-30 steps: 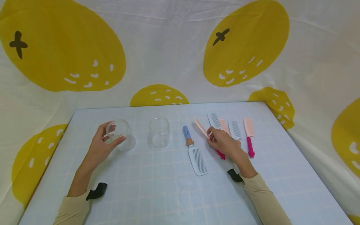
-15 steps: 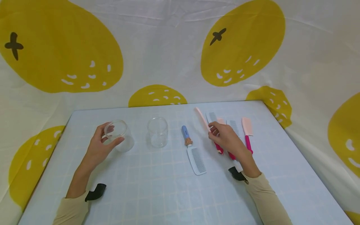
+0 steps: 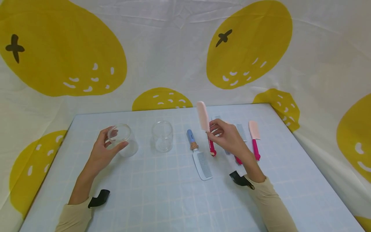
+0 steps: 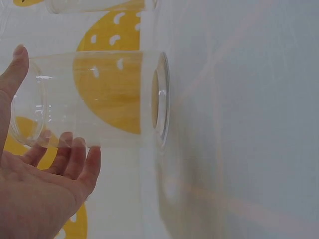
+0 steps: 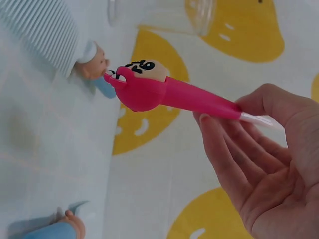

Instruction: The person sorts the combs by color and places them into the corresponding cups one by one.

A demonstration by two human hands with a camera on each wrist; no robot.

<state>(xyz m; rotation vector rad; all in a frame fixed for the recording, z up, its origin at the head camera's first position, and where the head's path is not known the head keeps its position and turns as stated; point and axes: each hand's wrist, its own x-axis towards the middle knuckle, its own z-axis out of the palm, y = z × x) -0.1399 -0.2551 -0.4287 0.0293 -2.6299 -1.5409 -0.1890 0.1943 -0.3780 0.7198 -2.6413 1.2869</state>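
Observation:
My left hand (image 3: 99, 154) holds a clear glass cup (image 3: 131, 146) standing upright on the table; in the left wrist view the thumb and fingers lie on either side of the cup (image 4: 60, 99), near its rim. My right hand (image 3: 229, 137) pinches a comb (image 3: 203, 117) with a pale pink head and magenta handle, where head and handle meet. The comb is raised off the table, head up; its handle end (image 5: 139, 89) bears a small figure in the right wrist view. A second glass cup (image 3: 163, 138) stands between the hands.
A light blue comb (image 3: 204, 166) lies left of my right hand. Another pink comb (image 3: 254, 130) lies at the far right. More blue and pink combs, such as the blue one (image 3: 241, 131), are partly hidden behind my right hand. A patterned cloth (image 3: 174, 48) hangs behind the table.
My right hand has lifted the pink comb from the table and moved it left, turning its head upward. The left hand and both cups stay in place.

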